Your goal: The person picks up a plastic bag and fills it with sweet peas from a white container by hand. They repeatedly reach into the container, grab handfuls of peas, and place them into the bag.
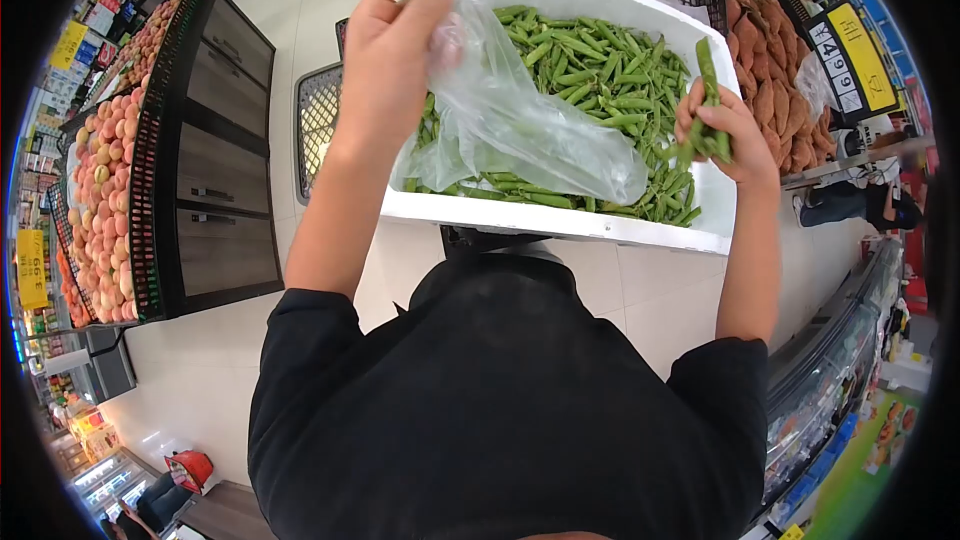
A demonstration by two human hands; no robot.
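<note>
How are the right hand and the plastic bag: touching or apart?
Apart. The head view shows green pods in the gap between the right hand and the plastic bag.

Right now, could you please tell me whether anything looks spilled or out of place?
Nothing stands out: the green pods lie inside the white foam box, and the left hand holds the clear plastic bag.

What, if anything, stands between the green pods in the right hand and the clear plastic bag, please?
Nothing visible stands between the green pods in the right hand and the clear plastic bag; loose pods lie below.
</note>
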